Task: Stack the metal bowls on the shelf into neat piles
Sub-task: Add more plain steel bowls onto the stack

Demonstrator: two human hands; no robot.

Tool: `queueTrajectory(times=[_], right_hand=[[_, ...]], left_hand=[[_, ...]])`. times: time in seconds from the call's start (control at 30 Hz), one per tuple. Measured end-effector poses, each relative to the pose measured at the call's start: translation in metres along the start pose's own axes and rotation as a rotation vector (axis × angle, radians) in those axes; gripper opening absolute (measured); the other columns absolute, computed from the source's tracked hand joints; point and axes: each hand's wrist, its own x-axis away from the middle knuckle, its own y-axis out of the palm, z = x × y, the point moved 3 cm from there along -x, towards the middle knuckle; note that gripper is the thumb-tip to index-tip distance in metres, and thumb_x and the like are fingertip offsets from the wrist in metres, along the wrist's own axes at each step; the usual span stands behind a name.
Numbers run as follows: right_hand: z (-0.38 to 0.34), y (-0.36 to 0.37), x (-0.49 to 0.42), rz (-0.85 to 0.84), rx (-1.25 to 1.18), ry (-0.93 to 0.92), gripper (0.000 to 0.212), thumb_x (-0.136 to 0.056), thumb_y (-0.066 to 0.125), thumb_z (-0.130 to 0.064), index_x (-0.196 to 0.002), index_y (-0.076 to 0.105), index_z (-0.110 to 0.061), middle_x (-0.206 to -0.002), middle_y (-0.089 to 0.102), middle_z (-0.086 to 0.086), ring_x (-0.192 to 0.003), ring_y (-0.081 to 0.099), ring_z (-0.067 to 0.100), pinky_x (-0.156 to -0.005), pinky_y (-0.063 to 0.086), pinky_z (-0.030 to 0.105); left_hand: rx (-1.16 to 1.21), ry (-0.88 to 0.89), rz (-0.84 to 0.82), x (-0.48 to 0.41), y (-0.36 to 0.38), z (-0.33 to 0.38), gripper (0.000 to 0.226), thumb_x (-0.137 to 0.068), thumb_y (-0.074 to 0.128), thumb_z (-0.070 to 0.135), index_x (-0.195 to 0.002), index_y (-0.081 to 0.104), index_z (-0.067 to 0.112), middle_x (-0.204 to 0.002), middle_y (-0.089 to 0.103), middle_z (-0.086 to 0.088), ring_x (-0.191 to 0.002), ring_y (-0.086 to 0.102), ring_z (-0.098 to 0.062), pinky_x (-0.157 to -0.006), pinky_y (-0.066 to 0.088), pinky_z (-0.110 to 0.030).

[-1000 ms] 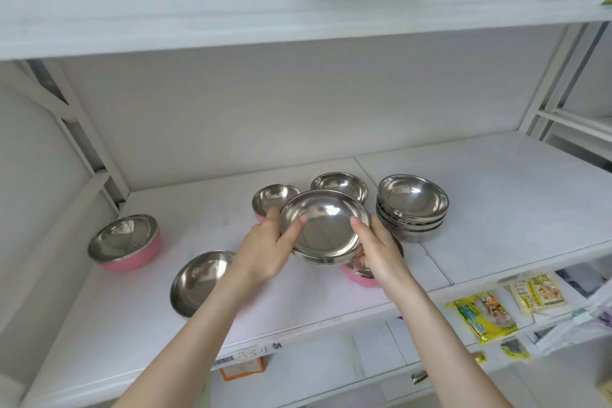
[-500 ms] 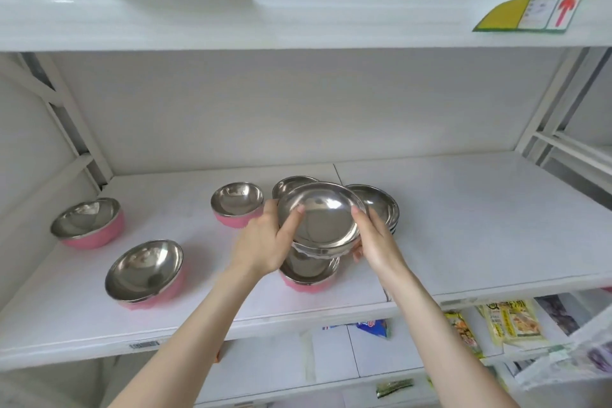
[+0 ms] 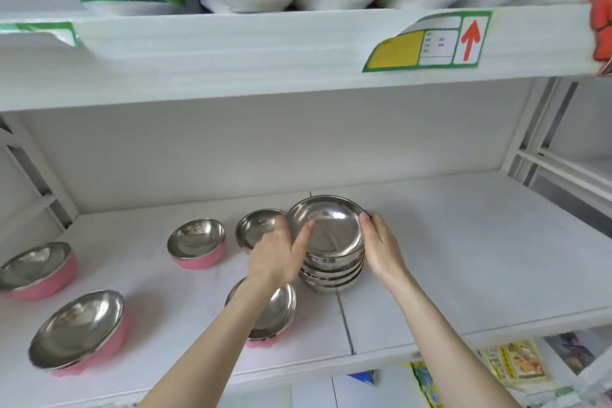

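Both our bare forearms reach up and forward from the lower edge, converging slightly. Our left hand is seen from the back, its thumb stretched up and to the right and lying over the rim of the top bowl. Our right hand stands opposite, palm turned inward, its fingers pressed on the far side of that rim. The bowl sits between the two sets of fingers.

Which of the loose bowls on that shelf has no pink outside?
The small bowl at the back, just left of the stack and partly behind the left hand. Its outside is bare metal; the other four loose ones are pink.
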Motion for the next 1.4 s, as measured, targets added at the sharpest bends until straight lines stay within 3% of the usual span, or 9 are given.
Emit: queueTrajectory(times=[0.1, 0.27, 0.43, 0.7, 0.8, 0.93, 1.03, 1.17, 1.4], right_hand=[[0.01, 0.0, -0.02, -0.085, 0.062, -0.041, 0.033, -0.1, 0.039, -0.029, -0.104, 0.062, -0.006, -0.101, 0.065, 0.008, -0.097, 0.057, 0.022, -0.084, 0.04, 0.032], [0.024, 0.0, -0.039, -0.168, 0.124, -0.083, 0.039, -0.1, 0.039, -0.026, -0.086, 0.061, 0.003, -0.082, 0.063, 0.014, -0.078, 0.054, 0.024, -0.068, 0.035, 0.03], [0.04, 0.006, -0.05, -0.254, 0.246, -0.1, 0.041, -0.099, 0.038, -0.029, -0.063, 0.049, -0.013, -0.061, 0.049, 0.003, -0.074, 0.049, 0.027, -0.067, 0.033, 0.031], [0.048, 0.007, -0.044, -0.401, 0.391, 0.005, 0.045, -0.098, 0.031, -0.045, -0.115, 0.056, -0.012, -0.107, 0.049, 0.01, -0.11, 0.048, 0.027, -0.081, 0.037, 0.032], [0.044, 0.004, -0.042, -0.39, 0.537, -0.006, 0.055, -0.096, 0.027, -0.054, -0.119, 0.052, -0.01, -0.115, 0.048, 0.011, -0.108, 0.054, 0.032, -0.085, 0.043, 0.037], [0.029, -0.002, -0.034, -0.274, 0.854, -0.202, 0.061, -0.095, 0.026, -0.056, -0.127, 0.045, -0.008, -0.12, 0.054, 0.014, -0.111, 0.052, 0.033, -0.086, 0.046, 0.043], [0.012, -0.003, -0.025, -0.151, 1.009, -0.368, 0.072, -0.092, 0.025, -0.059, -0.143, 0.033, -0.008, -0.123, 0.057, 0.012, -0.111, 0.053, 0.032, -0.083, 0.045, 0.043], [-0.01, 0.002, -0.014, -0.043, 0.99, -0.547, 0.077, -0.085, 0.03, -0.061, -0.14, 0.041, -0.007, -0.123, 0.061, 0.014, -0.109, 0.058, 0.032, -0.08, 0.047, 0.043], [-0.05, 0.029, -0.002, -0.031, 0.978, -0.637, 0.081, -0.085, 0.031, -0.064, -0.145, 0.033, -0.011, -0.141, 0.049, 0.017, -0.129, 0.046, 0.031, -0.096, 0.041, 0.047]], left_hand=[[-0.023, -0.052, 0.02, -0.007, 0.014, 0.0, 0.078, -0.087, 0.025, 0.075, -0.125, 0.039, 0.009, -0.093, 0.069, -0.013, -0.094, 0.064, -0.037, -0.082, 0.049, -0.044], [-0.054, -0.125, 0.028, -0.01, 0.034, 0.0, 0.084, -0.087, 0.023, 0.075, -0.14, 0.028, 0.01, -0.093, 0.07, -0.016, -0.092, 0.066, -0.035, -0.084, 0.052, -0.047], [-0.132, -0.163, 0.023, -0.008, 0.044, -0.003, 0.079, -0.092, 0.027, 0.067, -0.131, 0.038, 0.0, -0.096, 0.07, -0.018, -0.094, 0.065, -0.036, -0.082, 0.051, -0.044], [-0.362, -0.164, -0.026, -0.008, 0.047, -0.002, 0.074, -0.093, 0.025, 0.066, -0.128, 0.04, 0.002, -0.1, 0.069, -0.017, -0.095, 0.065, -0.036, -0.068, 0.042, -0.036], [-0.513, -0.154, -0.036, -0.01, 0.044, 0.0, 0.077, -0.091, 0.021, 0.07, -0.129, 0.042, 0.007, -0.106, 0.068, -0.013, -0.1, 0.064, -0.032, -0.071, 0.044, -0.036], [-0.695, -0.073, 0.043, -0.008, 0.032, 0.002, 0.078, -0.09, 0.02, 0.07, -0.143, 0.034, 0.014, -0.128, 0.056, -0.008, -0.119, 0.053, -0.028, -0.085, 0.045, -0.039], [-0.758, 0.02, 0.147, -0.002, 0.012, 0.002, 0.081, -0.088, 0.015, 0.067, -0.144, 0.039, 0.013, -0.124, 0.058, -0.01, -0.113, 0.056, -0.03, -0.086, 0.045, -0.042], [-0.747, 0.168, 0.27, 0.005, -0.017, -0.005, 0.079, -0.085, 0.026, 0.063, -0.133, 0.055, 0.008, -0.116, 0.064, -0.017, -0.103, 0.061, -0.035, -0.086, 0.048, -0.052], [-0.793, 0.209, 0.338, 0.014, -0.071, -0.021, 0.075, -0.087, 0.029, 0.06, -0.137, 0.051, 0.008, -0.13, 0.058, -0.023, -0.116, 0.057, -0.038, -0.092, 0.047, -0.055]])
